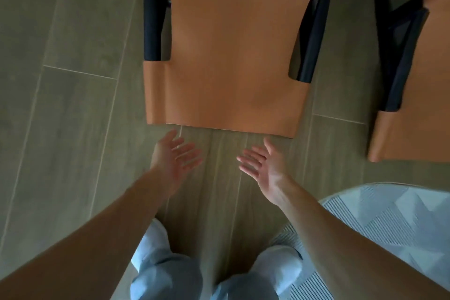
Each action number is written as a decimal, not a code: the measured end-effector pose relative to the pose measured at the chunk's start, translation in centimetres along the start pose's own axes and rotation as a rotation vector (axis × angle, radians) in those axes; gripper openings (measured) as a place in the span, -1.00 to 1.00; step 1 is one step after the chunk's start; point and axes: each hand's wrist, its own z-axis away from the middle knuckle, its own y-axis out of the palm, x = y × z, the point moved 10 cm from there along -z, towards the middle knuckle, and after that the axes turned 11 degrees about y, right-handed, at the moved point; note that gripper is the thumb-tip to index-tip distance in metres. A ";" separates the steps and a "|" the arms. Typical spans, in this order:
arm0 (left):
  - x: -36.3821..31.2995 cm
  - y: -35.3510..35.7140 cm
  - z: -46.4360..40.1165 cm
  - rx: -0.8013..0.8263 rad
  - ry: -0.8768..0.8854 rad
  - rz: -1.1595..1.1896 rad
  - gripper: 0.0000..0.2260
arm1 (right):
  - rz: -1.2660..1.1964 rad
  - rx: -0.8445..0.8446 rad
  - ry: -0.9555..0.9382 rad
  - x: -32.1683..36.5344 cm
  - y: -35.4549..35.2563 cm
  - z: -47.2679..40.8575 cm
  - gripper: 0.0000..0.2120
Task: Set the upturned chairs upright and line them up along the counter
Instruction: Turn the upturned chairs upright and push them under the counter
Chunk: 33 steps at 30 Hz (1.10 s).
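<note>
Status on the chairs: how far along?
Done: can't confirm; no counter in view. The middle chair and the right chair sit side by side on the floor. In hand: nothing; left hand and right hand are open, just short of the middle chair's near edge. Left: grip, position it.

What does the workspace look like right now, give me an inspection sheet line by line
Surface: wood-plank floor.
Job's things: orange chair with black frame straight ahead; second orange chair at right, partly out of frame.
Clutter: nothing seen.
Hands: left hand and right hand open, palms facing each other, just short of the near chair's edge, touching nothing.
Cables: nothing seen.
Surroundings: pale patterned rug at lower right; counter not in view.
</note>
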 end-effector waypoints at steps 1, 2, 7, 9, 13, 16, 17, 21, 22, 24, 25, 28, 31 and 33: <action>0.7 0.0 -1.2 -0.001 0.000 0.015 -0.57 | -0.050 0.010 0.013 -0.4 0.0 -1.6 -0.47; 1.3 0.2 -2.5 0.003 -0.001 0.031 -0.56 | -0.100 0.021 0.021 -0.4 0.0 -3.1 -0.44; 2.4 2.4 -7.8 0.045 0.017 0.181 -0.61 | -0.472 0.075 0.022 1.1 0.0 -8.4 -0.35; 2.2 3.1 -9.0 0.042 0.022 0.263 -0.74 | -0.568 0.108 0.030 1.3 0.2 -9.4 -0.33; 1.8 3.1 -9.0 0.032 0.033 0.351 -0.78 | -0.613 0.139 0.025 1.1 0.5 -9.9 -0.39; 1.6 3.9 -8.4 0.065 0.010 0.404 -0.89 | -0.639 0.141 0.032 1.5 1.0 -8.8 -0.43; 1.5 3.9 -8.1 0.057 0.003 0.400 -0.84 | -0.643 0.145 0.038 1.7 1.2 -8.1 -0.44; 0.4 4.0 -5.6 0.027 0.011 0.398 -0.83 | -0.595 0.149 0.054 1.8 1.7 -4.8 -0.55; -0.1 3.9 -4.4 0.013 0.014 0.412 -0.83 | -0.577 0.144 0.059 1.6 1.6 -3.8 -0.56; -1.2 3.6 -1.6 -0.007 0.013 0.408 -0.86 | -0.558 0.134 0.066 1.7 1.6 -1.0 -0.56; -1.9 3.6 0.0 -0.009 0.010 0.391 -0.88 | -0.549 0.129 0.069 1.8 1.6 0.6 -0.55; -3.6 3.6 5.0 0.005 0.005 0.353 -0.94 | -0.506 0.081 0.064 2.5 1.1 6.1 -0.63; -5.7 4.1 10.6 -0.002 -0.006 0.352 -0.86 | -0.489 0.038 0.064 3.7 0.6 12.9 -0.68; -7.4 4.5 14.7 -0.026 -0.014 0.329 -0.81 | -0.509 0.010 0.062 4.7 0.5 17.9 -0.73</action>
